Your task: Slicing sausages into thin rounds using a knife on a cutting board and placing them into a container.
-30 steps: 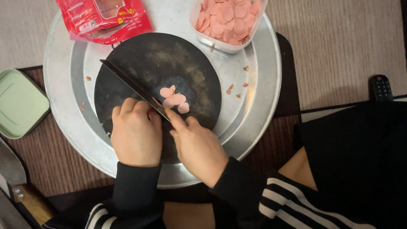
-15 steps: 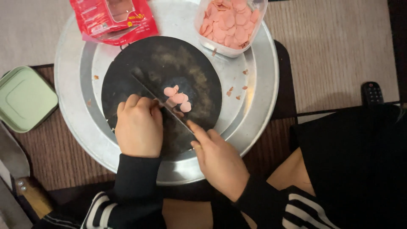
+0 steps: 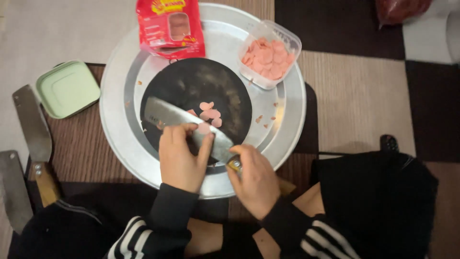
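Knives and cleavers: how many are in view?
3: one cleaver in the right hand on the black board, a second cleaver lying far left, a third blade at the left edge.
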